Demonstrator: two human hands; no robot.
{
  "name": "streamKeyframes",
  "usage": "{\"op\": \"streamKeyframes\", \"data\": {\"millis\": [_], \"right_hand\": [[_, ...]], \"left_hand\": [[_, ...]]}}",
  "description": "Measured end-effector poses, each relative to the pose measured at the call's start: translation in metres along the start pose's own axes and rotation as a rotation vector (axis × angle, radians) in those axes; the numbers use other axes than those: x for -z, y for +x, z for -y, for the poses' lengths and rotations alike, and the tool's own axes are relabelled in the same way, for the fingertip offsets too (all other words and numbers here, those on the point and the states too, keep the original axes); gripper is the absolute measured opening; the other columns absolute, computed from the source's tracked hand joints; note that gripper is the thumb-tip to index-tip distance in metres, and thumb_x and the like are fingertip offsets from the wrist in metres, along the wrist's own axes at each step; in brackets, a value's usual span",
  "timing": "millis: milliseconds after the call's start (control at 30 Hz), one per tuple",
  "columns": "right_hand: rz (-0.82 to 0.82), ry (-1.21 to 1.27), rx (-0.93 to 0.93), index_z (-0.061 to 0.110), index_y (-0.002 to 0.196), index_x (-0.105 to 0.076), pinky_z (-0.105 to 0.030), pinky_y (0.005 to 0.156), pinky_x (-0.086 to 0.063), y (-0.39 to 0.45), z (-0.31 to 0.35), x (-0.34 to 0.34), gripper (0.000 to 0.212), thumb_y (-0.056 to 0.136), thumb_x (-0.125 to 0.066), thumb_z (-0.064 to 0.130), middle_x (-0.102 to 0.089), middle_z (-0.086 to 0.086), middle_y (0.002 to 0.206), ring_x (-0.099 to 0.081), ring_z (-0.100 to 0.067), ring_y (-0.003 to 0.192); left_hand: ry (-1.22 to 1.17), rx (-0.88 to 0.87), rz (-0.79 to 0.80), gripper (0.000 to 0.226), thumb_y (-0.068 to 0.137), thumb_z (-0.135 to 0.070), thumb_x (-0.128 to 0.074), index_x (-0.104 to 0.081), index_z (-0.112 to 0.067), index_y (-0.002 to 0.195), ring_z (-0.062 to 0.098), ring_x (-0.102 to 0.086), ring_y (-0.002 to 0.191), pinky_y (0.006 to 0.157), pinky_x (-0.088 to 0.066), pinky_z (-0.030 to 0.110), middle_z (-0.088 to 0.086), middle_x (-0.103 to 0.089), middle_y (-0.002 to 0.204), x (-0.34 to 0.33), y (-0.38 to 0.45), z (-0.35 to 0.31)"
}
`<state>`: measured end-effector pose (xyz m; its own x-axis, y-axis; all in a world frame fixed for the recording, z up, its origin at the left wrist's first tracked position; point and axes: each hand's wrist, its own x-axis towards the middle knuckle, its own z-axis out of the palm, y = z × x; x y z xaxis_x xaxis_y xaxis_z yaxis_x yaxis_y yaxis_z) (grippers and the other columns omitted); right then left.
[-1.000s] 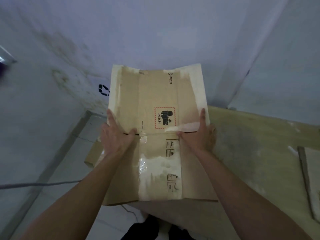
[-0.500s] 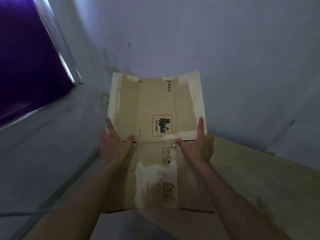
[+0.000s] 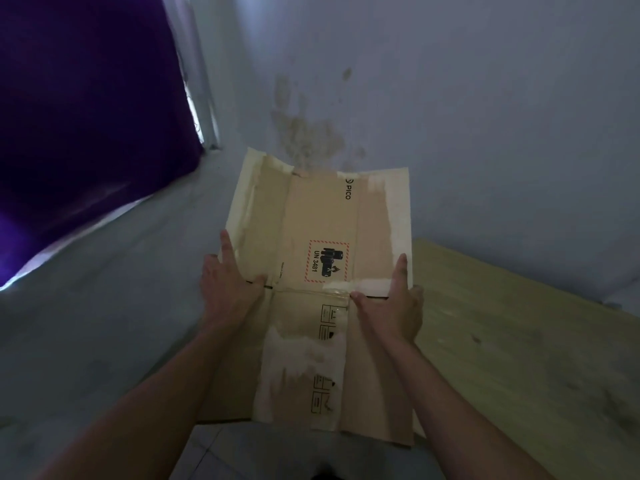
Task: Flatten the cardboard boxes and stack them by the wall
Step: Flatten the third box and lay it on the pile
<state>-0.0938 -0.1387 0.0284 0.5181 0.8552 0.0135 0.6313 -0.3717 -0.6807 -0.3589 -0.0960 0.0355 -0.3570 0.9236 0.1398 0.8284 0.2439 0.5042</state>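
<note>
Both bare forearms reach forward from the lower corners. The left hand (image 3: 228, 289) grips an edge with its thumb hooked inward and index finger stretched straight ahead. The right hand (image 3: 393, 311) mirrors it (thumb pointing inward, fingers wrapped around the far side), index finger likewise extended.

Both hands, left hand (image 3: 230, 289) and right hand (image 3: 393, 308), hold flattened cardboard box (image 3: 322, 271)
</note>
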Motion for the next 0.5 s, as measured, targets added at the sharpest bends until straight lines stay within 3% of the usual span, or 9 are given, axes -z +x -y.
{"op": "streamKeyframes", "data": {"millis": [133,367,500], "right_hand": [[0.012,-0.044,-0.043,0.047,0.155,0.0,-0.047,0.101,-0.046,0.001,0.017,-0.035,0.122,0.065,-0.082,0.062,-0.038,-0.022,0.144,-0.044,-0.038,0.129],[0.044,-0.039,-0.126,0.049,0.154,-0.001,-0.042,0.093,-0.047,0.038,0.044,-0.115,0.123,0.063,-0.083,0.064,-0.045,-0.017,0.126,-0.053,-0.036,0.113],[0.062,-0.056,-0.209,0.05,0.153,-0.002,-0.045,0.096,-0.048,0.059,0.052,-0.16,0.126,0.059,-0.084,0.065,-0.045,-0.016,0.125,-0.052,-0.036,0.114]], "left_hand": [[0.013,-0.043,0.044,0.119,0.074,-0.046,-0.077,0.004,-0.022,0.158,0.033,-0.048,0.106,0.09,-0.042,0.042,0.019,-0.043,0.119,-0.007,0.025,0.029],[0.04,-0.072,0.128,0.12,0.073,-0.035,-0.078,0.007,-0.023,0.157,0.031,-0.048,0.104,0.091,-0.042,0.041,0.017,-0.044,0.119,-0.046,0.108,0.062],[0.078,-0.073,0.178,0.119,0.072,-0.034,-0.076,0.006,-0.023,0.157,0.032,-0.049,0.105,0.091,-0.042,0.04,0.017,-0.045,0.119,-0.075,0.155,0.08]]}}
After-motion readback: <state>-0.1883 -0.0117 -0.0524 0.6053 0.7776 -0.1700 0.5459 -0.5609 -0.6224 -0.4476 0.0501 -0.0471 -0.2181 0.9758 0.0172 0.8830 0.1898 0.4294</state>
